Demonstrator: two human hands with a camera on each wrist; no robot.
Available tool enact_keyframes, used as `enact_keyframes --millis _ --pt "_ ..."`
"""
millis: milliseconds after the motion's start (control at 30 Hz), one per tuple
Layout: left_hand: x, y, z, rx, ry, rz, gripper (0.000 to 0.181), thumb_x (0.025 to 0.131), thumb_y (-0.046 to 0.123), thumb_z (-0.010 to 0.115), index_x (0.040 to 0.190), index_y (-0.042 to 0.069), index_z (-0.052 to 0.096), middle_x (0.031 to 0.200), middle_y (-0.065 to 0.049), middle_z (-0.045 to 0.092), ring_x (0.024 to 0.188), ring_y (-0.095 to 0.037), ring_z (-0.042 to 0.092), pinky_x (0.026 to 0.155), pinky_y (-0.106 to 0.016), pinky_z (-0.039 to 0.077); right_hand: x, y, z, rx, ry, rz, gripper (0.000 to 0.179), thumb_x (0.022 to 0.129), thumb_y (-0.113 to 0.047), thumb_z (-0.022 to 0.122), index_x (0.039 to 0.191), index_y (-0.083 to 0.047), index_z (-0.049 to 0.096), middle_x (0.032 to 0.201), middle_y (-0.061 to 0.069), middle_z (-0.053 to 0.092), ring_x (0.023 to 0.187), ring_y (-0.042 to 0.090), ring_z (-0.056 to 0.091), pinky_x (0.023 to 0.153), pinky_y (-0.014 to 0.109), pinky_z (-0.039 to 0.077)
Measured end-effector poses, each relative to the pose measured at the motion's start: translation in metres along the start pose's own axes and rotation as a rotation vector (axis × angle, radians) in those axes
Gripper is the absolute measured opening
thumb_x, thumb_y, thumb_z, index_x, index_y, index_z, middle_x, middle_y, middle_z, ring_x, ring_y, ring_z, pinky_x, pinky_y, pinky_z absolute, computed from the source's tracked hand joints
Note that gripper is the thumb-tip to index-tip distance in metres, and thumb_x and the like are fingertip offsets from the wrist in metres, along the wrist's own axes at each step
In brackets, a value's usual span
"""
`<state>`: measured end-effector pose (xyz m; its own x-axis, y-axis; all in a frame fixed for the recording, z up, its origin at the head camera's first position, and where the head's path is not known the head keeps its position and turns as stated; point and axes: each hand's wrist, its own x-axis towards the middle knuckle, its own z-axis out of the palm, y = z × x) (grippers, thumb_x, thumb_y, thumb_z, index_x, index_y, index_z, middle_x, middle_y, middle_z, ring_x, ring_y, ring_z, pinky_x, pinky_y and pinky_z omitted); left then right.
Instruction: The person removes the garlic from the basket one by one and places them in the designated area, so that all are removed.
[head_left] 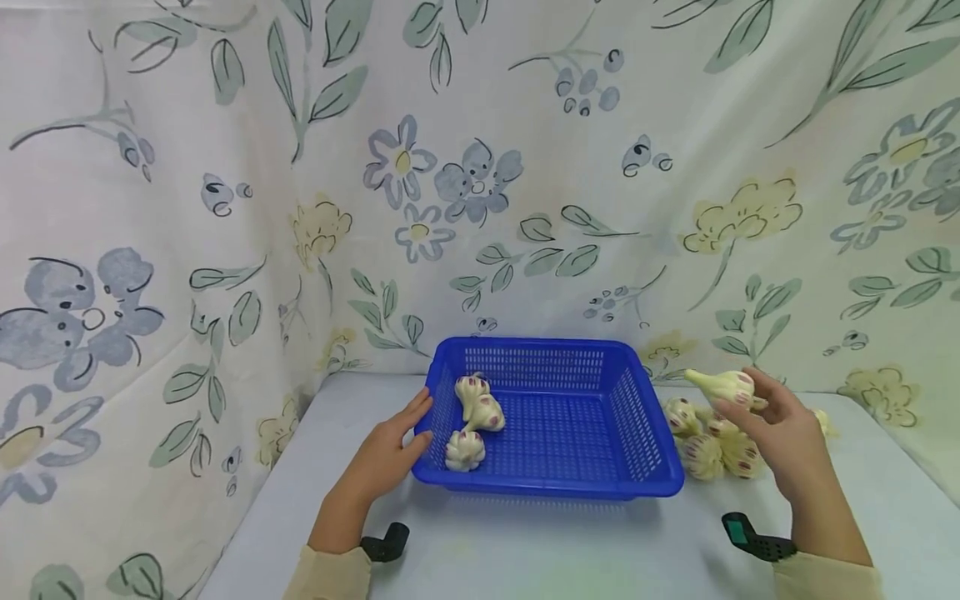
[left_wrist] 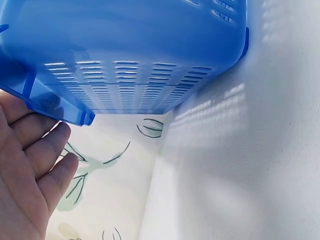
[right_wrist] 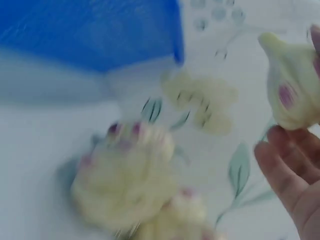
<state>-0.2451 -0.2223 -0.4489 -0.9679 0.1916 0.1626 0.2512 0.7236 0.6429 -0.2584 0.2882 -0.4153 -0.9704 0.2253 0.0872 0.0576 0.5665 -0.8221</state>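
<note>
A blue plastic basket (head_left: 555,483) stands on the white table, with 3 garlic bulbs (head_left: 465,451) along its left side. My left hand (head_left: 386,454) rests with straight fingers on the basket's left rim; in the left wrist view its fingers (left_wrist: 52,185) lie beside the rim's underside. Right of the basket, my right hand (head_left: 787,429) pinches a garlic bulb (head_left: 731,387) between thumb and fingers, its stem pointing left. This raised bulb (right_wrist: 290,90) shows pale with purple patches in the right wrist view. Below it lies a pile of several garlic bulbs (head_left: 702,457).
Floral cloth (head_left: 480,275) hangs behind and at the left of the white table (head_left: 540,558). The bulb pile (right_wrist: 125,180) sits close to the basket's right side, blurred in the right wrist view. A black strap device sits at each wrist.
</note>
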Motion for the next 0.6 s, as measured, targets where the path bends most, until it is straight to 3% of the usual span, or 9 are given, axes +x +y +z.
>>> enact_keyframes --millis 100,200,300,400,433,500,600 --pt "0.001 0.000 0.000 0.014 -0.003 0.004 0.058 0.098 0.026 0.055 0.152 0.017 0.038 0.161 0.008 0.027 0.145 -0.023 0.034 0.115 -0.049 0.034 -0.003 0.020 -0.005 0.063 0.063 0.110 0.081 0.089 -0.053 0.065 0.156 -0.032 0.026 0.145 0.010 0.039 0.117 0.021 0.049 0.091 0.044 0.054" --pt "0.001 -0.001 0.000 0.026 0.002 0.005 0.056 0.099 0.028 0.054 0.152 0.017 0.038 0.161 0.008 0.027 0.145 -0.023 0.034 0.115 -0.050 0.034 -0.005 0.035 -0.010 0.110 0.126 0.232 0.082 0.086 -0.056 0.067 0.155 -0.036 0.027 0.150 0.004 0.037 0.122 0.023 0.044 0.102 0.064 0.040" --pt "0.001 -0.002 0.001 0.040 0.008 0.012 0.055 0.101 0.028 0.053 0.152 0.017 0.039 0.161 0.007 0.028 0.146 -0.024 0.033 0.115 -0.050 0.033 -0.008 0.049 -0.016 0.126 0.181 0.317 0.082 0.084 -0.054 0.070 0.154 -0.039 0.030 0.151 -0.003 0.038 0.104 0.004 0.046 0.096 0.038 0.049" --pt "0.001 -0.003 0.001 0.055 0.031 0.033 0.052 0.101 0.027 0.052 0.151 0.015 0.041 0.160 0.005 0.030 0.145 -0.024 0.035 0.114 -0.050 0.034 -0.010 0.058 -0.021 0.166 0.213 0.354 0.079 0.085 -0.049 0.071 0.153 -0.040 0.032 0.152 -0.010 0.036 0.096 -0.008 0.040 0.086 0.017 0.047" --pt "0.001 -0.004 0.001 0.060 0.042 0.044 0.052 0.101 0.027 0.052 0.150 0.014 0.042 0.160 0.004 0.032 0.144 -0.024 0.036 0.114 -0.050 0.035 -0.010 0.060 -0.022 0.184 0.223 0.368 0.079 0.085 -0.048 0.072 0.153 -0.041 0.031 0.155 -0.012 0.034 0.099 -0.008 0.041 0.089 0.015 0.047" --pt "0.001 -0.004 0.001 0.071 0.077 0.069 0.050 0.101 0.025 0.053 0.148 0.012 0.045 0.158 0.002 0.036 0.143 -0.025 0.039 0.112 -0.049 0.037 -0.010 0.062 -0.024 0.212 0.243 0.391 0.078 0.086 -0.046 0.071 0.153 -0.042 0.030 0.159 -0.012 0.028 0.103 -0.007 0.041 0.105 0.023 0.045" --pt "0.000 -0.004 0.001 0.085 0.128 0.106 0.046 0.099 0.022 0.054 0.144 0.009 0.051 0.154 0.000 0.042 0.140 -0.025 0.043 0.110 -0.048 0.039 -0.009 0.067 -0.027 0.216 0.272 0.426 0.079 0.086 -0.048 0.070 0.153 -0.043 0.028 0.163 -0.009 0.022 0.109 -0.001 0.041 0.100 0.025 0.049"
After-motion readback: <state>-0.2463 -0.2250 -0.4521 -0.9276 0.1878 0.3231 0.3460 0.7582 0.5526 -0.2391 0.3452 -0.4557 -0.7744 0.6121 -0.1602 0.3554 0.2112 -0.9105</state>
